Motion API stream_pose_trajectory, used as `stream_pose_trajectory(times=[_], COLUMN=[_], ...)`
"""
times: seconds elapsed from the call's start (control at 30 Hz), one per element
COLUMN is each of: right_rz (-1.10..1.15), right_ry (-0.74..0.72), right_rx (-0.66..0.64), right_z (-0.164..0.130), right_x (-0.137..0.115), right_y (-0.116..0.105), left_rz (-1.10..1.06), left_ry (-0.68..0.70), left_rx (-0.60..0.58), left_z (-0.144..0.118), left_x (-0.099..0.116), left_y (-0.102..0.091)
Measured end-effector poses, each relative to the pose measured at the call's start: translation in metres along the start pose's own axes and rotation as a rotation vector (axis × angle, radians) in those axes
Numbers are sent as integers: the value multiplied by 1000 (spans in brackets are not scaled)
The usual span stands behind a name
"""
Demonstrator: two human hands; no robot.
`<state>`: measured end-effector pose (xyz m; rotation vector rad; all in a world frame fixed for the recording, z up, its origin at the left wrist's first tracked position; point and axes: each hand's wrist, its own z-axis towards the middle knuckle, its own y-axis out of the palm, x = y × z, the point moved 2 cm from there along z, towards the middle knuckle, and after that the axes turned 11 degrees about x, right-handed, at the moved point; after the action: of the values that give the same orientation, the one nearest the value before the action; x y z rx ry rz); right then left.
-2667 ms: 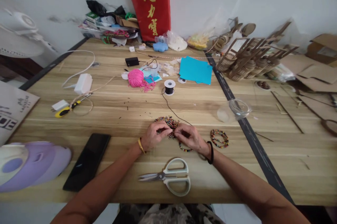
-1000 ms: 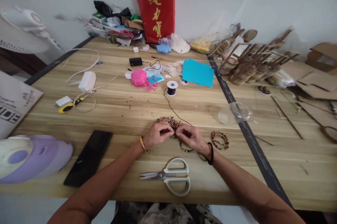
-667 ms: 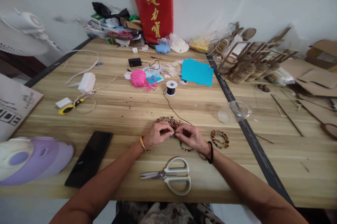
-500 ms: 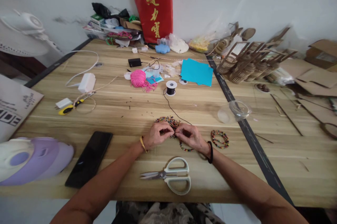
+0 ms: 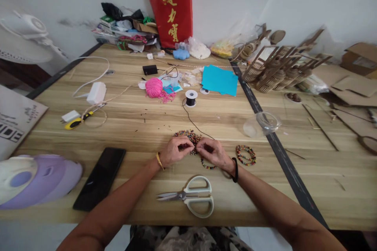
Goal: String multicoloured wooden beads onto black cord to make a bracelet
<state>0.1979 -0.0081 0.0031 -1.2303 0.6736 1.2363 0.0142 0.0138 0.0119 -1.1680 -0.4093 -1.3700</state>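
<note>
My left hand (image 5: pixel 177 151) is closed in a pinch at the front of a pile of small multicoloured beads (image 5: pixel 186 134). Whatever lies between its fingertips is too small to make out. Fingertips nearly touching it, my right hand (image 5: pixel 215 152) pinches the black cord, whose end is hardly visible there. From a white spool (image 5: pixel 191 99) the black cord (image 5: pixel 196 126) runs down behind my right hand. A short string of beads (image 5: pixel 208 167) shows below that hand, partly covered by it. To its right lie beaded bracelets (image 5: pixel 246 155).
Scissors (image 5: pixel 185 196) lie near the table's front edge, a black phone (image 5: pixel 99 178) to their left. Pink yarn (image 5: pixel 154 87) and blue sheets (image 5: pixel 219 80) are farther back. A clear round container (image 5: pixel 262 124) and bamboo baskets (image 5: pixel 279 70) stand at right.
Both hands stay almost in place, with only a slight shift of the fingertips at the pinch. Beads, spool and scissors have not moved.
</note>
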Motion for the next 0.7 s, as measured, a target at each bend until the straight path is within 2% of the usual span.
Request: stream_pose_trajectory(times=[0.17, 0.37, 0.7], right_rz=[18, 42, 38], right_ry=[20, 45, 45], right_rx=[3, 20, 12], right_z=[-1, -1, -1], right_x=[3, 8, 7], right_y=[0, 0, -1], left_rz=[-9, -54, -97], left_ry=[-29, -59, -194], left_rx=[4, 61, 35], left_z=[1, 2, 0], left_x=[0, -5, -8], left_y=[-2, -4, -2])
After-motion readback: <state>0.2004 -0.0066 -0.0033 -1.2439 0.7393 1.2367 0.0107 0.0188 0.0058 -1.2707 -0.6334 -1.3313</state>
